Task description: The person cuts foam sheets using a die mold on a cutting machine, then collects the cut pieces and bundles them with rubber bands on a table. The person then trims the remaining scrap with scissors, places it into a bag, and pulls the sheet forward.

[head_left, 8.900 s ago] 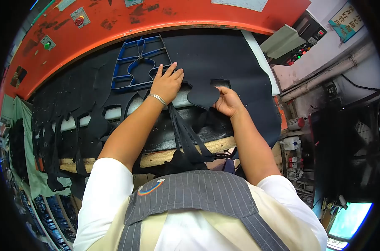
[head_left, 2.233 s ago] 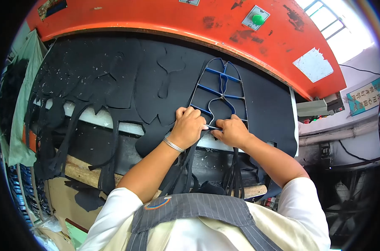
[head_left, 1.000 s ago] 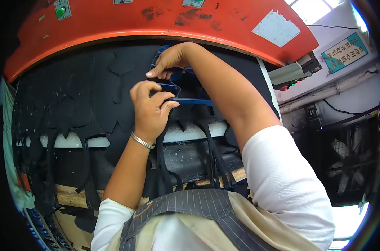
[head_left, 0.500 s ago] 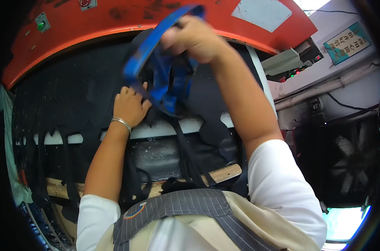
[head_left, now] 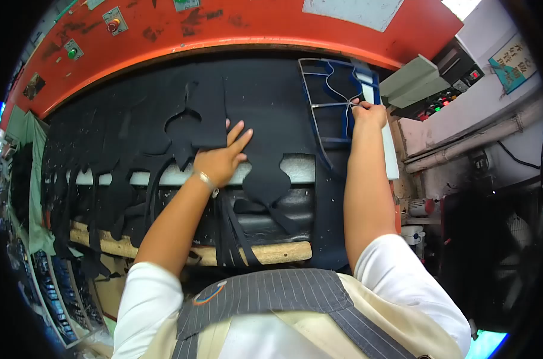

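Blue frame (head_left: 332, 105) crosses right edge of black sheet (head_left: 274, 102), open room leftward.

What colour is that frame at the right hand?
The frame is blue with silvery edges; it shows best in the head view.

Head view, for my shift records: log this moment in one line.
left hand: spread on black sheet; right hand: gripping blue frame; orange machine: beyond sheet

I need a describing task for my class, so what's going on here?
A person's right hand holds a blue metal frame at the right part of a black sheet. The left hand lies spread on the sheet, whose near side is ragged with cuts. Black strips hang in front of a wooden bar.
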Motion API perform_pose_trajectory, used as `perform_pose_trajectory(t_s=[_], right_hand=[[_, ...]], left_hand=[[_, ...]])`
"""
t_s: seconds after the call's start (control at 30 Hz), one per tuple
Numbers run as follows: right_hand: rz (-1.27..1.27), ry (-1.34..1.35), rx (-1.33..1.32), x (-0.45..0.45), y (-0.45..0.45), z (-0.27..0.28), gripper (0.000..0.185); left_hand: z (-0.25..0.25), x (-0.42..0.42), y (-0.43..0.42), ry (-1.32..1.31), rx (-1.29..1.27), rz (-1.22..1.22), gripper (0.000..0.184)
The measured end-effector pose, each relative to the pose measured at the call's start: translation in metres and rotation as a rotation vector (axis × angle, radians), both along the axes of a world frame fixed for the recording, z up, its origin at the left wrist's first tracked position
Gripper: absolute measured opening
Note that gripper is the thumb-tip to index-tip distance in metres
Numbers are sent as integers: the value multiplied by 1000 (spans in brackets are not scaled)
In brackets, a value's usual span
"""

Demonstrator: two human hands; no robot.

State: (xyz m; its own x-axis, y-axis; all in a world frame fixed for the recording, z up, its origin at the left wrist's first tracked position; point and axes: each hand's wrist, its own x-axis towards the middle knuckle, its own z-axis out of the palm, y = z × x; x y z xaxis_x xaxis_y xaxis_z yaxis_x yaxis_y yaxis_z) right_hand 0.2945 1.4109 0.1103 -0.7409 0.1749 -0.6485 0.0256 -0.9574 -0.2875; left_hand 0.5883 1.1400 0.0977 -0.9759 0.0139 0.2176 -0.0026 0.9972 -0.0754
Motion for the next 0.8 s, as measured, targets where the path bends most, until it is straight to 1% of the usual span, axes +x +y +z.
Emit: perform_pose_trajectory(t_s=[0.03, 0.07, 0.1, 0.13, 0.2, 0.23, 0.27, 0.3, 0.33, 0.37, 0.4, 0.43, 0.47, 0.5, 0.57, 0.6, 0.63, 0.67, 0.7, 0.73, 0.8], right_hand=[[-35, -79, 46, -16, -6, -21, 23], [-42, 99, -28, -42, -2, -60, 26], [-83, -38, 9, -37, -10, -34, 25], [-74, -41, 36, -31, -17, -28, 24], [-68, -29, 49, -39, -17, -32, 24], [8, 14, 96, -44, -14, -38, 25], [82, 55, 143, -49, -7, -44, 27], [348, 92, 148, -45, 6, -45, 31], [739, 430, 65, -29, 27, -46, 39], [722, 179, 540, 1, 33, -19, 50], [767, 306, 837, 23, 39, -13, 53], [875, 468, 1354, 48, 46, 6, 47], [830, 632, 1883, 56, 54, 6, 45], [848, 637, 1883, 69, 53, 8, 45], [883, 749, 2350, 88, 48, 12, 45], [898, 738, 2470, 84, 43, 5, 43], [890, 742, 2479, 78, 39, 1, 43], [883, 676, 2415, 73, 36, -2, 41], [879, 616, 2352, 71, 32, -1, 39], [868, 597, 2411, 69, 28, 0, 35], [865, 644, 2404, 72, 6, 9, 34]], left_hand=[[1, -4, 0, -19, -3, 14, 55], [3, -7, 0, -50, 31, 15, 55], [6, -6, 2, -80, 67, 21, 56], [11, -5, 6, -127, 83, 54, 55], [11, -5, 9, -119, 50, 69, 56], [9, -5, 9, -109, 29, 80, 56], [11, -4, 12, -95, 65, 72, 57], [16, 1, 16, -92, 55, 79, 57], [22, 9, 21, -146, 97, 92, 55], [26, 19, 23, -194, 140, 111, 53], [24, 32, 18, 16, 186, -109, 45], [37, 42, 23, 14, 237, -116, 39], [54, 44, 22, 79, 243, -142, 39], [63, 46, 20, 140, 255, -167, 40], [62, 35, 11, 188, 167, -153, 39], [55, 27, 4, 163, 138, -143, 40], [37, 19, -6, 172, 141, -143, 40], [13, 11, -16, 184, 126, -120, 40], [6, 6, -20, 194, 115, -93, 40], [-2, 5, -22, 185, 134, -67, 41], [-5, 4, -23, 209, 169, -49, 41]])
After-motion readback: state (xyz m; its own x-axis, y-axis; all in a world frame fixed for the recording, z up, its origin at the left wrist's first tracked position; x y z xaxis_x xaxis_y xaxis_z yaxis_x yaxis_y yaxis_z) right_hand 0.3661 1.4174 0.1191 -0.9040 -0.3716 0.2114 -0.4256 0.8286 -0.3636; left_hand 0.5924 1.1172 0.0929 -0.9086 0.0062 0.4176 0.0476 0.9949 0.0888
